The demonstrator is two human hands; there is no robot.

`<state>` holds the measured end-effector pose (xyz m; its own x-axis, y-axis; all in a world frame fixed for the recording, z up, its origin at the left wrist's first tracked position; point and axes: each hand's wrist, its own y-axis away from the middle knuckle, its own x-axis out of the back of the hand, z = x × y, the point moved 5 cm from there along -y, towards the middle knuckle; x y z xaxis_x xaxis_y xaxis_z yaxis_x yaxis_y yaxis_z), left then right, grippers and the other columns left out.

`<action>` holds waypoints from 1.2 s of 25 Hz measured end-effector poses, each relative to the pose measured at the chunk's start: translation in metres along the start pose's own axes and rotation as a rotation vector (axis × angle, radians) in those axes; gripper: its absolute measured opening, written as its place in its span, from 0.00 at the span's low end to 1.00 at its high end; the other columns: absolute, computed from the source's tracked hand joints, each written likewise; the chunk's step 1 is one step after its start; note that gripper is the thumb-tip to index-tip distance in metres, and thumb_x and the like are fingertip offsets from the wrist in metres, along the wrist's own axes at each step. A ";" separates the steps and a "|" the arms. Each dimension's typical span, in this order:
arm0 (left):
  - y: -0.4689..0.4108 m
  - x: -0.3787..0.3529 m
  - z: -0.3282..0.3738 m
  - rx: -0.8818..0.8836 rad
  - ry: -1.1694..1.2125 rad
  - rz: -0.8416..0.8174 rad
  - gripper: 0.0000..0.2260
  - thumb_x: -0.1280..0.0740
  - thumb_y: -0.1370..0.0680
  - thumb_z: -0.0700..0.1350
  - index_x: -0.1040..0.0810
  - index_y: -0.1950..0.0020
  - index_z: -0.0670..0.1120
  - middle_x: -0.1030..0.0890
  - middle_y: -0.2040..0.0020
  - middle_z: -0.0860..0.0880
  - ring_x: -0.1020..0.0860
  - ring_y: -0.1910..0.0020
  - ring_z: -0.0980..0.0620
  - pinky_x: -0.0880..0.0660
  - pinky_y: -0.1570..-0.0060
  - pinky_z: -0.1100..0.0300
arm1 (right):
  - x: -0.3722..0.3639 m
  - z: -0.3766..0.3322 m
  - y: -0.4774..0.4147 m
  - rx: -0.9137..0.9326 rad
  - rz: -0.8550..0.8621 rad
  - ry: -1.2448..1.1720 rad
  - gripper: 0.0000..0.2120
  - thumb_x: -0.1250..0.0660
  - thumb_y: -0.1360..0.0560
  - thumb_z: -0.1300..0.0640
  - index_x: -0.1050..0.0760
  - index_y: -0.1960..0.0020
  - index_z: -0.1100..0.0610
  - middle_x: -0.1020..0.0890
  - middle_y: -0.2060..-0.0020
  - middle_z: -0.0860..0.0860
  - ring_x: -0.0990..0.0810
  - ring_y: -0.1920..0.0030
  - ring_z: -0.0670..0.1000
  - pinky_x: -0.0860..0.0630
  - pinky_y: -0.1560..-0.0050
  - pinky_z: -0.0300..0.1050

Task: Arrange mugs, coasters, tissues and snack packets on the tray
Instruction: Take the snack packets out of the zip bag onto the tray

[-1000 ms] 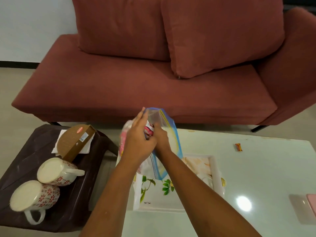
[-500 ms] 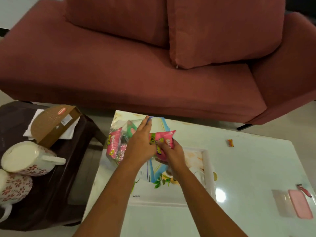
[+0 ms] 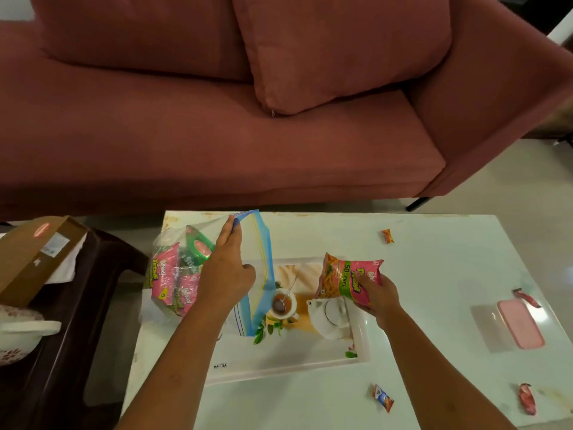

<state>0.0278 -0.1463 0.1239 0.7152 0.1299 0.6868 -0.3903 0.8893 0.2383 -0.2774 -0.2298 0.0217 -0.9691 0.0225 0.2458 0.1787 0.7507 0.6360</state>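
Observation:
My left hand (image 3: 228,268) grips the open mouth of a clear zip bag (image 3: 263,274) with a blue seal, which holds several pink and green snack packets (image 3: 173,280). A single pink snack packet (image 3: 345,279) is held in my right hand (image 3: 376,294) above the right part of the white tray (image 3: 279,358). The tray lies on the white table (image 3: 434,274) and has a printed teapot and teacup picture. One white mug with red flowers (image 3: 18,333) shows at the left edge on the dark stool (image 3: 74,321).
A brown cardboard box (image 3: 34,252) lies on white tissues on the stool. Small wrapped candies (image 3: 387,235) (image 3: 383,397) (image 3: 527,398) and a pink case (image 3: 521,327) lie on the table. A red sofa (image 3: 217,135) stands right behind the table.
My right hand has drawn one pink packet out of the bag and carried it right, over the tray. My left hand still holds the bag's mouth. The view tilted down.

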 end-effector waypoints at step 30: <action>-0.003 0.041 -0.033 -0.011 0.288 0.015 0.36 0.39 0.30 0.27 0.40 0.24 0.50 0.41 0.24 0.57 0.41 0.27 0.60 0.37 0.40 0.75 | -0.294 -0.051 0.112 0.795 -0.522 1.085 0.17 0.39 0.23 0.55 0.31 0.36 0.59 0.22 0.40 0.59 0.23 0.41 0.59 0.28 0.42 0.51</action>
<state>0.0770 -0.1292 0.1286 0.8450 0.2610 0.4668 -0.3971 0.8908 0.2208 0.0360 -0.1863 0.0578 -0.2231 -0.5964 0.7711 -0.6397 0.6865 0.3458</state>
